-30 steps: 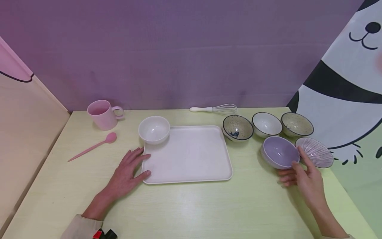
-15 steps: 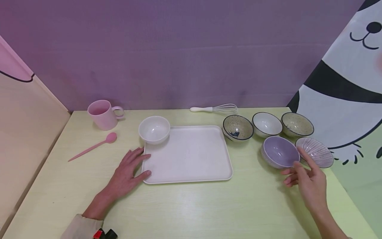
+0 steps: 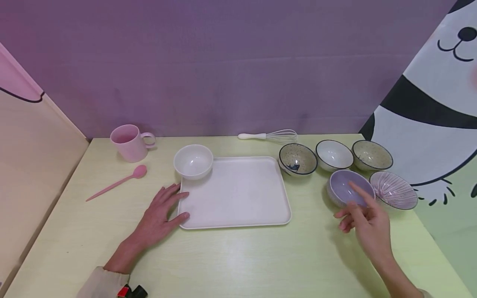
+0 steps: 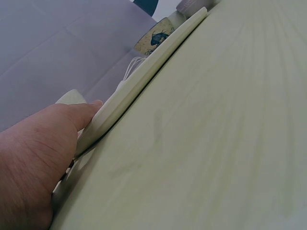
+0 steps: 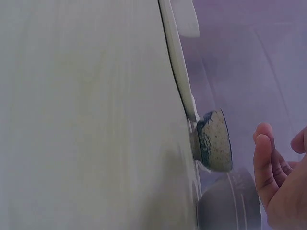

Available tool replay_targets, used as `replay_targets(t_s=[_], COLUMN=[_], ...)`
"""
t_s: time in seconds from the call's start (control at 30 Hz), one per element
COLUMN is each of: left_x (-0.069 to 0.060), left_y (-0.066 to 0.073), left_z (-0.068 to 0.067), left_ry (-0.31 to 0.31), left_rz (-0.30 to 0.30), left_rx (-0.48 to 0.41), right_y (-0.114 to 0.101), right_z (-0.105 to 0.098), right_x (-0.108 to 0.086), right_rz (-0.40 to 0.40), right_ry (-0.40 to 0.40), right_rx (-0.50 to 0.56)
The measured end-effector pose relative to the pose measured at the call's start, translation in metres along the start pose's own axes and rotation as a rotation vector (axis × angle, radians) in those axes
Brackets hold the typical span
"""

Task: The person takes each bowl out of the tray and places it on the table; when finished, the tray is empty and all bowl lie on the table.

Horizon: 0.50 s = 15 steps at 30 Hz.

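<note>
My left hand point(image 3: 158, 217) rests at the left edge of a white rectangular tray point(image 3: 238, 198); its thumb and a finger lie on the rim, as the left wrist view also shows with the thumb point(image 4: 86, 112). A white bowl point(image 3: 193, 162) sits at the tray's back left corner. My right hand point(image 3: 367, 225) hovers in front of a purple bowl point(image 3: 340, 188), with the index finger extended over it and the other fingers loosely bent. In the right wrist view this hand point(image 5: 283, 177) holds nothing and is raised off the table.
Right of the tray stand a speckled bowl point(image 3: 297, 159), a white dark-rimmed bowl point(image 3: 334, 155), a beige bowl point(image 3: 372, 155) and a striped bowl point(image 3: 396, 190). A whisk point(image 3: 267, 135) lies at the back. At left are a pink mug point(image 3: 128, 145) and a pink spoon point(image 3: 123, 181).
My right hand has come away from between the purple and striped bowls, rising and shifting left over the purple bowl's front. The left hand, the tray and the bowls stay put.
</note>
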<state>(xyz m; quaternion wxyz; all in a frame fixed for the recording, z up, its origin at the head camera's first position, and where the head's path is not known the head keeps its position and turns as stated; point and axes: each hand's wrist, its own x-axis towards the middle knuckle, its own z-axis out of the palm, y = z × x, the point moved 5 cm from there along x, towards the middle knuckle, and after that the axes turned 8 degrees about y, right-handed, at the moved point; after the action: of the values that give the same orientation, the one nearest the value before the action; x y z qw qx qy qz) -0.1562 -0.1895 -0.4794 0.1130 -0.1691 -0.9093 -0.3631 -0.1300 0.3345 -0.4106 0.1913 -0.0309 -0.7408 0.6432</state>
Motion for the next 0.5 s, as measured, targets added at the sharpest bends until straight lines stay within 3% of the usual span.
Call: replay_targets(t_s=[0.23,0.5], left_x=[0.001,0.000], left_y=[0.002,0.001], left_z=[0.000,0.000], left_ry=[-0.003,-0.009], left_rz=[0.004,-0.007], left_rx=[-0.005,0.005], right_y=[-0.003,-0.010], right_z=[0.023,0.051], right_x=[-0.004,-0.006], right_rz=[-0.003,-0.004], right_ry=[-0.055,-0.159], right_rx=[0.009,-0.052])
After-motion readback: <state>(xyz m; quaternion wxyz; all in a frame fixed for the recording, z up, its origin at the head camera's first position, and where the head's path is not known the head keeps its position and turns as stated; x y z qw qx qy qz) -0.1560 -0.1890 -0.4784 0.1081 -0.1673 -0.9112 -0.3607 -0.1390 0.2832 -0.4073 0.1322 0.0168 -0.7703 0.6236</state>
